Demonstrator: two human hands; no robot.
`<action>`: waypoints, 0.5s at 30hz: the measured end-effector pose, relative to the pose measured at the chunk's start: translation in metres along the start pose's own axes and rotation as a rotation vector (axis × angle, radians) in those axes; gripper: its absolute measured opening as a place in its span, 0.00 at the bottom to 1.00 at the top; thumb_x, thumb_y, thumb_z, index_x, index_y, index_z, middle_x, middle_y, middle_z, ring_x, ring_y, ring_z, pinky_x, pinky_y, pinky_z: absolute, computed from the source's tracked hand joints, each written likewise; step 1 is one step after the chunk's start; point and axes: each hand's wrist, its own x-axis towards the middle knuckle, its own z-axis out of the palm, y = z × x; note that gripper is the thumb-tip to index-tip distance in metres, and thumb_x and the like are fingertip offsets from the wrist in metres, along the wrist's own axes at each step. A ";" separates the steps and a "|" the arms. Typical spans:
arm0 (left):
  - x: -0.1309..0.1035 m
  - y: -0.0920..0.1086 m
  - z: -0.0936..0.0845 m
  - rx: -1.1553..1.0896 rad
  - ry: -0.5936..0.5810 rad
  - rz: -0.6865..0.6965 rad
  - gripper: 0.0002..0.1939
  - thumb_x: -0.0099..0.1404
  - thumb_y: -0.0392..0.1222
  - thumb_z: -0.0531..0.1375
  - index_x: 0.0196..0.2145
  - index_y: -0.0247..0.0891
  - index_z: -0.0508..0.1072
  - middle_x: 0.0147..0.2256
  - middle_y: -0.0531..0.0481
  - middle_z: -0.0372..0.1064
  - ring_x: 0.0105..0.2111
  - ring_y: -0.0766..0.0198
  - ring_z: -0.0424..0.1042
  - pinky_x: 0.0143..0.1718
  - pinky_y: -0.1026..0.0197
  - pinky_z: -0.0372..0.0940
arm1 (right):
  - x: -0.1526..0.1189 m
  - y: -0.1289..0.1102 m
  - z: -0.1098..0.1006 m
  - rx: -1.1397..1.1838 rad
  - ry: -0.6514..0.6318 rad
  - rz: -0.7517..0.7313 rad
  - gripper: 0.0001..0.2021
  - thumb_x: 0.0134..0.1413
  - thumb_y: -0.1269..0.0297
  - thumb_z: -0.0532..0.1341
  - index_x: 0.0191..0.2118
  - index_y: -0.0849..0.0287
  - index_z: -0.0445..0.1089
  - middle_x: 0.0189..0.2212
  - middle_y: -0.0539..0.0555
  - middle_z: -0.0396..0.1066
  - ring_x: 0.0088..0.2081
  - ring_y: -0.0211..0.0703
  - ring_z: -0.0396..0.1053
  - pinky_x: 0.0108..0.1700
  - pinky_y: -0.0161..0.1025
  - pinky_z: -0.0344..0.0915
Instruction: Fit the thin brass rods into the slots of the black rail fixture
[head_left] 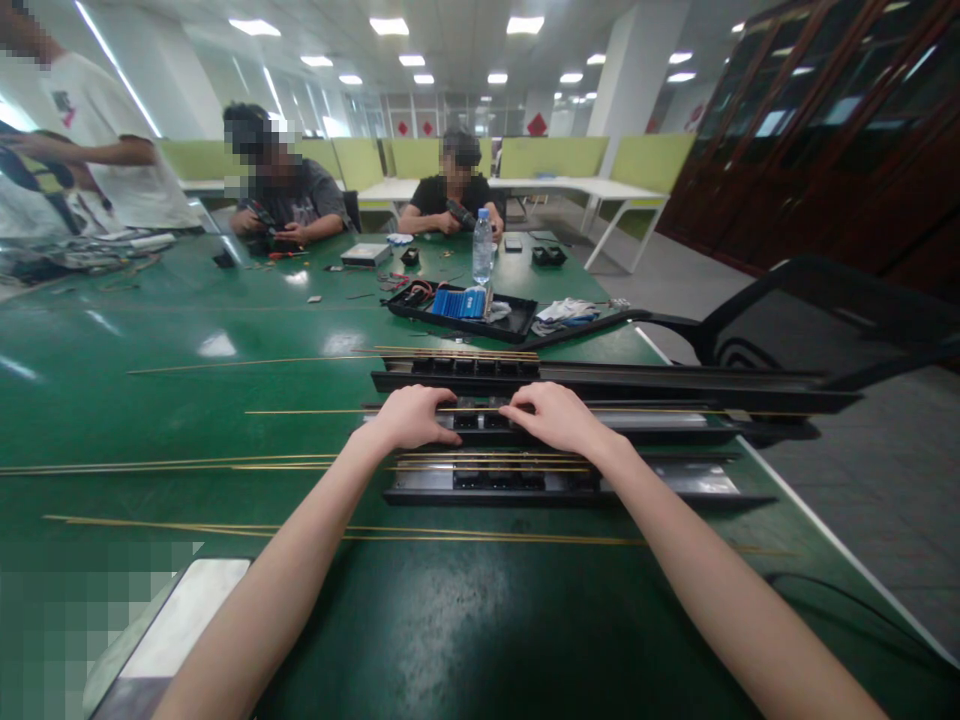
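Three long black channels lie across the green table, each with dark blocks inside and thin brass-coloured rods along it. At the middle channel (645, 432), my left hand (409, 418) curves its thumb and fingers around the two sides, by the block's left end. My right hand (555, 415) is closed at the block's right end, fingertips pinched on the thin brass-coloured rod (315, 411) that runs lengthwise over this channel. Behind my hands lies the far channel (675, 385). The near channel (675, 480) sits in front, partly covered by my right forearm.
Loose brass-coloured rods (202, 526) lie nearest me. A black tray (517, 318) holds a blue finned part (459, 303); a water bottle (482, 248) stands behind it. A black mesh chair (840, 310) is at the right edge. Two people sit across; another stands left.
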 end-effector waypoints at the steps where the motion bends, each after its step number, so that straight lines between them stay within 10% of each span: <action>1: 0.000 0.000 0.000 0.000 -0.001 -0.002 0.39 0.49 0.68 0.64 0.56 0.47 0.72 0.50 0.47 0.76 0.49 0.48 0.74 0.49 0.54 0.67 | 0.000 0.000 0.000 0.001 0.001 -0.001 0.19 0.65 0.50 0.54 0.34 0.54 0.77 0.34 0.53 0.79 0.37 0.46 0.73 0.37 0.38 0.60; 15: 0.000 0.001 -0.002 -0.016 -0.021 -0.018 0.39 0.49 0.68 0.64 0.56 0.48 0.72 0.51 0.47 0.76 0.50 0.47 0.73 0.50 0.53 0.67 | -0.002 0.007 -0.005 0.001 -0.030 0.028 0.20 0.65 0.49 0.54 0.35 0.54 0.78 0.35 0.54 0.79 0.39 0.47 0.74 0.38 0.38 0.61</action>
